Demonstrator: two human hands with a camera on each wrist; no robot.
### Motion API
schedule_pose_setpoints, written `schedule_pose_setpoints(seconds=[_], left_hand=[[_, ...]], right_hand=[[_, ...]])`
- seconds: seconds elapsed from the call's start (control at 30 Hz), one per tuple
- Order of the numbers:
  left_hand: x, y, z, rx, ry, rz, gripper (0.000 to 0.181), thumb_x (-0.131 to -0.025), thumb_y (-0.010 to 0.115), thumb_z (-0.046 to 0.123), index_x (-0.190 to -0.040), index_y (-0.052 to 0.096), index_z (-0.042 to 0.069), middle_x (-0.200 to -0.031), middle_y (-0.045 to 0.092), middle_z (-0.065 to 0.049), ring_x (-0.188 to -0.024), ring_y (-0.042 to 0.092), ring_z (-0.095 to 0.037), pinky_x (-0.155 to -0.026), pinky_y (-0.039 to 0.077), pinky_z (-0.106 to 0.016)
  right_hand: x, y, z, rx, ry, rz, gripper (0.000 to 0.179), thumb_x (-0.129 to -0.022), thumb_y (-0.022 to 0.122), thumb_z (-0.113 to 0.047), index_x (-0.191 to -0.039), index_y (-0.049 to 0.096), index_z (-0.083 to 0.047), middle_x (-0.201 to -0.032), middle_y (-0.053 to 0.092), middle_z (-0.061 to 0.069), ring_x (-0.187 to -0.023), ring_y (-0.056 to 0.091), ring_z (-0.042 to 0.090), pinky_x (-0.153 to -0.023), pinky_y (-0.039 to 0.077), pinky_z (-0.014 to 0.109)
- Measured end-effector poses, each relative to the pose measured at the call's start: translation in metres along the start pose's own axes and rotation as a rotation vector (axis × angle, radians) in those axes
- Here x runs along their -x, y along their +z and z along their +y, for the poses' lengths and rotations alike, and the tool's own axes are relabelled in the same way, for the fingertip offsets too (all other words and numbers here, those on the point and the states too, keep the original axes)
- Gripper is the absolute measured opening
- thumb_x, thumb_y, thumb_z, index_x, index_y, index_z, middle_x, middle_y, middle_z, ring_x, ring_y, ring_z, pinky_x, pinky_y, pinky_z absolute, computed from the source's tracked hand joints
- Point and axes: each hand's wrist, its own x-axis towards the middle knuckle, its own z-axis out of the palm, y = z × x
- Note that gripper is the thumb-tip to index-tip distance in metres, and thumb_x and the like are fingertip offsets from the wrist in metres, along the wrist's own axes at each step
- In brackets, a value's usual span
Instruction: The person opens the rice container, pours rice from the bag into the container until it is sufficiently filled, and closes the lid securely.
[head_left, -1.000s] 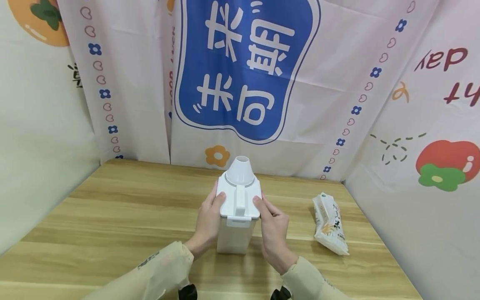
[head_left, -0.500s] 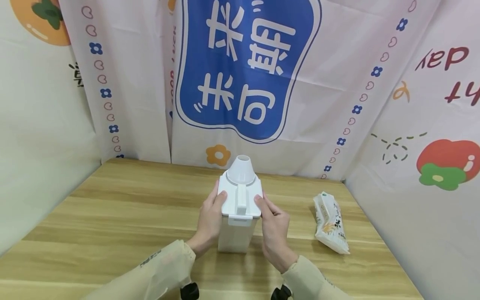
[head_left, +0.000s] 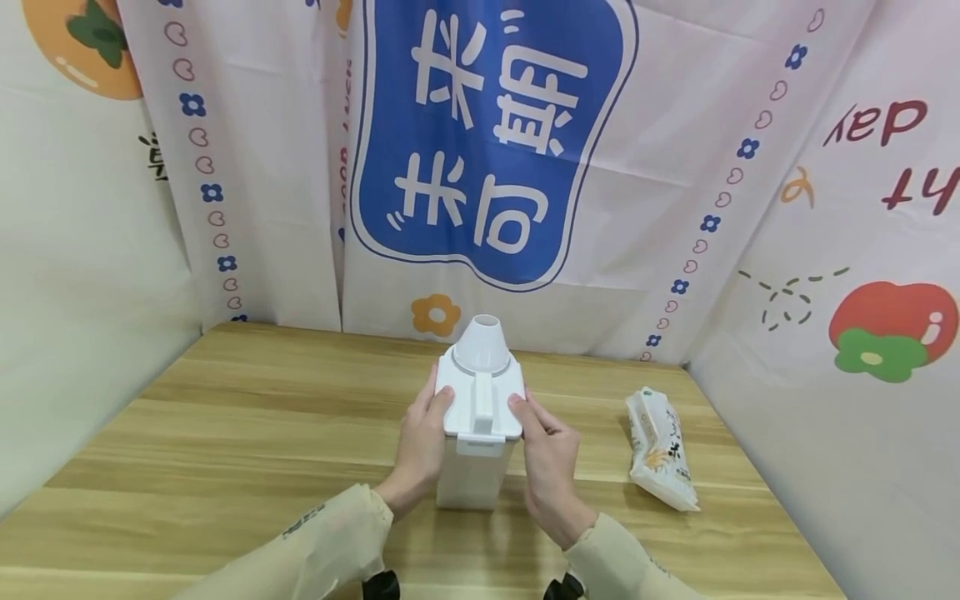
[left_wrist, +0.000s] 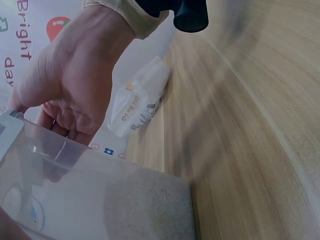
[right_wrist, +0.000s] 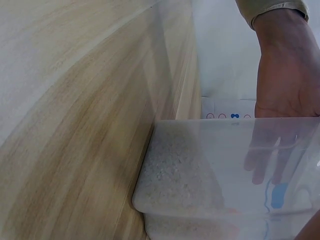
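A rice storage container stands upright on the wooden table. Its clear body shows pale grain in the bottom, as seen through the wall in the right wrist view. On top sits a white lid with a cone-shaped spout and a raised bar in front. My left hand grips its left upper side, thumb on the lid's edge. Opposite, my right hand grips the right side, thumb likewise on the lid. In the left wrist view the right hand is behind the clear wall.
A white printed plastic bag, flattened and wrinkled, lies to the right on the wooden table. Printed cloth hangs behind the table's far edge, and light walls close in both sides.
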Motion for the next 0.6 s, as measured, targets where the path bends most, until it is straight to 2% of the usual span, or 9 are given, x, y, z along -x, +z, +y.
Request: schedule_pose_setpoints(seconds=[0.33, 0.6], left_hand=[[-0.0009, -0.0007, 0.0004, -0.001, -0.008, 0.001, 0.056, -0.105, 0.038, 0.029, -0.155, 0.025, 0.007, -0.158, 0.026, -0.002, -0.144, 0.023, -0.022, -0.118, 0.017, -0.041], [0.0002, 0.0003, 0.0006, -0.007, -0.005, 0.002, 0.056, -0.105, 0.038, 0.028, -0.155, 0.025, 0.007, -0.158, 0.026, -0.003, -0.144, 0.023, -0.022, -0.118, 0.017, -0.041]], right_hand=[[-0.0005, 0.0015, 0.0009, 0.005, 0.003, 0.003, 0.041, -0.084, 0.080, -0.025, -0.117, 0.069, -0.002, -0.126, 0.063, 0.003, -0.122, 0.055, 0.019, -0.097, 0.048, 0.027], [-0.0001, 0.0019, 0.0020, -0.038, 0.015, -0.003, 0.043, -0.084, 0.080, -0.023, -0.118, 0.067, 0.000, -0.128, 0.062, 0.005, -0.124, 0.054, 0.019, -0.097, 0.048, 0.027]])
